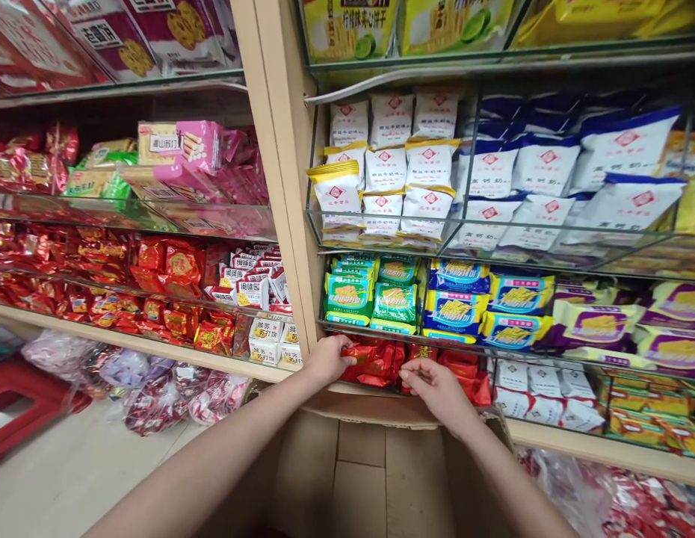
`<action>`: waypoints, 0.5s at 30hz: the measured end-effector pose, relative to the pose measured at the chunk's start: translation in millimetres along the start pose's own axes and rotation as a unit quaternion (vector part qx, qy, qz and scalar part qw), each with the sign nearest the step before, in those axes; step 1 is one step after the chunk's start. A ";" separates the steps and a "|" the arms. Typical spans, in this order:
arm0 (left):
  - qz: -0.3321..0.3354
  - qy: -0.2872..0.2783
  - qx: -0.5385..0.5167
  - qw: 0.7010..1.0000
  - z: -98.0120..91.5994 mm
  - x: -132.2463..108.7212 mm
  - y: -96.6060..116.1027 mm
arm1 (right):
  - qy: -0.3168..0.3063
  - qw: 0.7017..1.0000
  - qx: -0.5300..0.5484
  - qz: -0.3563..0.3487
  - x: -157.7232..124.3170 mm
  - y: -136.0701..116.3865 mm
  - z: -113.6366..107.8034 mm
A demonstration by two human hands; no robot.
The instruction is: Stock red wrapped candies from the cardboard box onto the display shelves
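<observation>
A cardboard box (359,463) sits bottom middle. Above it, the left hand (326,360) squeezes a red pack (363,357), lying long side left to right on the low shelf (577,442). The right hand (437,387) curls; I cannot tell its hold. Snack shelves fill the wall behind.

Two hands (328,359) (437,388), one cardboard box (370,463), roughly six red packets (377,362).

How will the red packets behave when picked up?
The red packets look like small crinkled film pouches, so probably floppy and light. Their glossy film may be slippery. They lie heaped loosely at the left hand, so pushing likely shifts several.
</observation>
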State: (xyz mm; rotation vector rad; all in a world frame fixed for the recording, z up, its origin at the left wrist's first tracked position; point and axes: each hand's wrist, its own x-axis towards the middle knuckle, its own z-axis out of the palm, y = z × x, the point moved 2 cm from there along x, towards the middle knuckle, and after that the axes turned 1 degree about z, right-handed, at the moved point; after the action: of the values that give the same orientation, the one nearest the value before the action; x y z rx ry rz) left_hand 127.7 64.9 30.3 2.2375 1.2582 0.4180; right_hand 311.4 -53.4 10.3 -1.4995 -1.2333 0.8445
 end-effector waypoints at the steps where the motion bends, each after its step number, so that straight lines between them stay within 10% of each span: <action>1: -0.004 0.005 0.012 1.000 2.1 2.6 0.5 | -0.007 1.000 0.010 0.003 -0.1 0.6 -0.4; 15: 0.055 0.025 0.191 0.980 35.8 27.2 14.8 | -0.034 0.992 0.105 0.068 -1.5 -1.8 2.8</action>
State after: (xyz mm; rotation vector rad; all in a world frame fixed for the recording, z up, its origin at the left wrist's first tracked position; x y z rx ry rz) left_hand 170.0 71.2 10.2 2.6424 1.3363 0.2923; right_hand 307.9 -54.1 11.2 -1.4051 -1.0641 1.0891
